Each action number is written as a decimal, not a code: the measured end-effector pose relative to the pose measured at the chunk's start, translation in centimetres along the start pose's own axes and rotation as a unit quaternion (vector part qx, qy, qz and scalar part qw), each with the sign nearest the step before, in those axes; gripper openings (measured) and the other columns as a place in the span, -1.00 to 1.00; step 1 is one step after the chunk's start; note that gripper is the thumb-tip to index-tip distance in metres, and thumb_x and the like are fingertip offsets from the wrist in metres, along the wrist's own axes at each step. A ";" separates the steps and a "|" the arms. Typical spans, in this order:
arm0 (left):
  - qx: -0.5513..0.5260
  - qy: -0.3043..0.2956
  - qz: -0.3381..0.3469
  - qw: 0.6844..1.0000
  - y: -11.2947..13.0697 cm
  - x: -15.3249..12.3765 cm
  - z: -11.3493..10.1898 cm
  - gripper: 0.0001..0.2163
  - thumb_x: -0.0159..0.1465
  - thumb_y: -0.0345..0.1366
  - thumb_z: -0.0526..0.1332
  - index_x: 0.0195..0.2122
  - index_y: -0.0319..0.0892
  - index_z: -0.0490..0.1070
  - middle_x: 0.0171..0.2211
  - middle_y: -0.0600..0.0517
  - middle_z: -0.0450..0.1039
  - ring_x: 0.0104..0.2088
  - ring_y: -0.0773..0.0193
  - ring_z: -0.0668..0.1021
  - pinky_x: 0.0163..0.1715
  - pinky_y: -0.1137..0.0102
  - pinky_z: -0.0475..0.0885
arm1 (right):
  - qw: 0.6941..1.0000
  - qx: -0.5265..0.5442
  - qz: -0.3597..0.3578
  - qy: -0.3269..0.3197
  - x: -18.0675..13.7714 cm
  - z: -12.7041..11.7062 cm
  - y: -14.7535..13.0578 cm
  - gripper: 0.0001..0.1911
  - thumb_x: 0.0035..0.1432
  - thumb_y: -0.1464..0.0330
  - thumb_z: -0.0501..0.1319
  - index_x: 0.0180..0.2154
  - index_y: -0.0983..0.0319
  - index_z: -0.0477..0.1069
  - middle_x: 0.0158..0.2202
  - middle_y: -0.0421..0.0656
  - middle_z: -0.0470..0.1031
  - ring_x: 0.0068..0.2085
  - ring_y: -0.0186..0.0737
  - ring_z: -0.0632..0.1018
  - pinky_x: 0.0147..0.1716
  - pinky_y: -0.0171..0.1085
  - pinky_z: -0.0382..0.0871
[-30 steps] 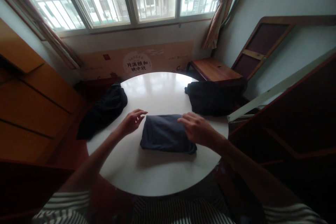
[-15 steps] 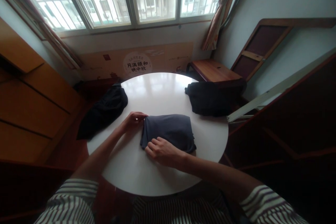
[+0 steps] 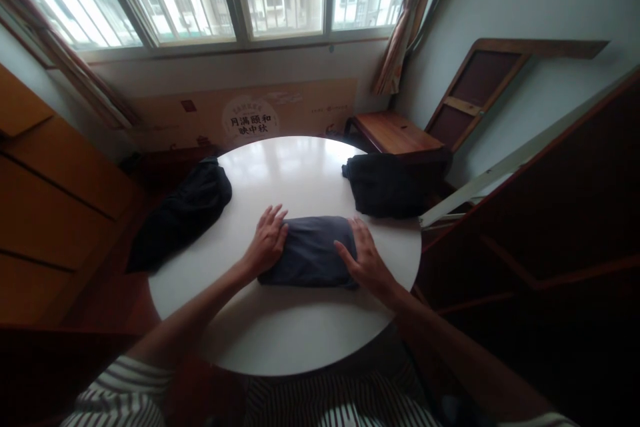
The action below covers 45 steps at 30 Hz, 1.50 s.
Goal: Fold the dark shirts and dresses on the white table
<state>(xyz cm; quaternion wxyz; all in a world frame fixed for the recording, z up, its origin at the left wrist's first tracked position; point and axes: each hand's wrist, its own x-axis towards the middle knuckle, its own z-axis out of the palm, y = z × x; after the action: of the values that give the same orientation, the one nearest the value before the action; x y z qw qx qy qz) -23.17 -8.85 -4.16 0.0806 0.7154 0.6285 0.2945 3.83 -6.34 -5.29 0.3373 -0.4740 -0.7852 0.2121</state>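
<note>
A folded dark grey-blue garment (image 3: 311, 255) lies flat on the white round table (image 3: 270, 330); its exact kind does not show. My left hand (image 3: 268, 239) rests at the garment's left edge, fingers extended and a little apart. On the right edge lies my right hand (image 3: 366, 257), its fingers stretched forward and the thumb spread over the cloth. Neither hand grips the fabric.
Black cloth (image 3: 183, 217) hangs over the table's left edge. Another folded black cloth (image 3: 383, 183) lies at the right edge. Behind stand a wooden stool (image 3: 395, 132) and a printed panel (image 3: 300, 110) under the window. A dark wooden board (image 3: 540, 213) leans at the right.
My right hand has moved from the garment's front left corner to its right edge and opened. My left hand has let go of the back left corner and now lies flatter along the left side.
</note>
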 end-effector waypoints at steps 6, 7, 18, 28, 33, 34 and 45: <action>-0.213 -0.047 -0.283 0.934 -1.0 -3.5 -3.4 -0.41 0.26 -0.04 0.23 0.19 -0.33 0.24 0.08 -0.34 0.39 -0.12 0.01 0.59 -0.20 0.18 0.54 | 0.967 0.162 0.162 -0.114 -1.8 -3.2 0.4 -0.36 0.06 -0.02 0.28 -0.01 0.35 0.41 -0.34 -0.05 0.54 -0.42 -0.15 0.57 -0.45 -0.23 0.48; -0.245 -0.064 -0.303 0.919 -0.9 -3.9 -3.7 -0.37 0.19 -0.03 0.30 0.18 -0.33 0.25 0.03 -0.33 0.43 -0.17 0.04 0.60 -0.26 0.23 0.55 | 0.959 0.187 0.159 -0.143 -1.9 -3.2 0.2 -0.43 0.05 -0.03 0.28 -0.13 0.33 0.46 -0.40 -0.08 0.54 -0.44 -0.17 0.57 -0.48 -0.26 0.46; -0.335 -0.103 -0.180 0.919 -2.8 4.8 -3.1 -0.43 0.01 -0.07 0.45 0.01 -0.24 0.46 -0.30 -0.10 0.57 -0.27 0.12 0.57 -0.26 0.29 0.46 | 0.962 0.066 0.120 -0.236 5.6 -6.3 0.4 -0.38 -0.07 -0.14 0.32 -0.31 0.32 0.54 -0.44 -0.06 0.56 -0.51 -0.27 0.51 -0.53 -0.34 0.34; -0.213 -0.224 -0.214 0.927 -4.0 5.1 -4.5 -0.60 -0.09 0.03 0.47 -0.47 -0.23 0.49 -0.54 0.06 0.44 -0.52 0.30 0.44 -0.59 0.46 0.23 | 0.930 0.146 0.110 -0.319 4.7 -3.4 0.0 -0.47 0.00 -0.07 0.31 -0.31 0.30 0.49 -0.42 -0.14 0.49 -0.42 -0.23 0.47 -0.50 -0.32 0.30; -0.310 -0.155 -0.226 0.910 -2.8 5.2 -4.3 -0.50 0.00 0.05 0.43 -0.19 -0.22 0.43 -0.43 0.01 0.51 -0.46 0.24 0.51 -0.53 0.43 0.34 | 0.924 0.290 0.131 -0.214 2.6 -3.4 -1.2 -0.53 -0.01 0.08 0.36 -0.19 0.22 0.32 -0.32 -0.19 0.49 -0.32 -0.20 0.52 -0.36 -0.27 0.42; -0.326 -0.121 -0.213 0.913 -2.2 6.1 -4.2 -0.47 0.00 0.04 0.44 -0.14 -0.22 0.42 -0.43 0.01 0.52 -0.46 0.24 0.52 -0.51 0.43 0.36 | 0.911 0.329 0.153 -0.196 2.4 -3.8 -1.2 -0.51 -0.01 0.08 0.36 -0.17 0.20 0.27 -0.34 -0.21 0.48 -0.35 -0.21 0.52 -0.39 -0.27 0.43; -0.334 0.032 -0.026 0.942 10.0 28.0 5.9 -0.53 0.13 -0.06 0.38 -0.06 -0.29 0.43 -0.24 -0.12 0.53 -0.25 0.20 0.54 -0.25 0.37 0.44 | 0.921 0.287 0.243 0.098 9.6 -12.1 7.9 -0.48 0.04 0.20 0.33 -0.02 0.13 0.18 -0.17 -0.14 0.52 -0.25 -0.12 0.61 -0.38 -0.16 0.57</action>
<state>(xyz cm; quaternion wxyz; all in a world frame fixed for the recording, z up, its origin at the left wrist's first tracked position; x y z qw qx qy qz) -10.50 17.19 4.83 0.3022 0.6209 0.5146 0.5081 14.31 6.02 0.93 0.4722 -0.5515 -0.5146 0.4561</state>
